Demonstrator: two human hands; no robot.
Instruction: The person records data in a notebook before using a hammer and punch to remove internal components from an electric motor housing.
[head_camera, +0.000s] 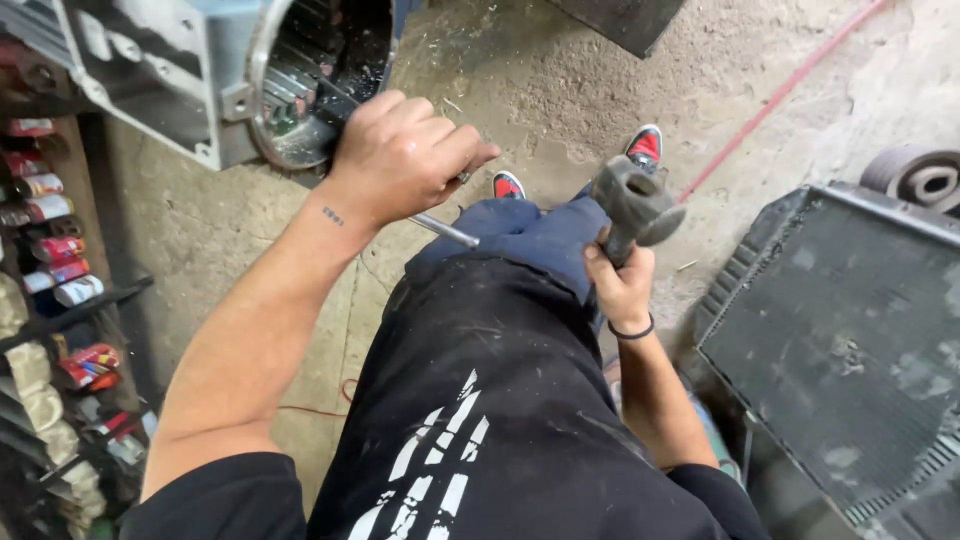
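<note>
My left hand (400, 155) is closed around a thin metal rod (445, 231), its lower end sticking out below my fist. The hand is just in front of the round opening of a grey metal housing (185, 70). My right hand (622, 285) grips the handle of a heavy grey hammer (635, 200), whose head is raised above my knee. I see my black shirt, blue trousers and red-tipped shoes (646, 146) below.
A dark finned radiator (850, 340) lies on the floor at the right, with a grooved pulley (915, 175) behind it. Shelves with several cans (55, 270) line the left edge. A red hose (775, 95) crosses the dusty concrete floor.
</note>
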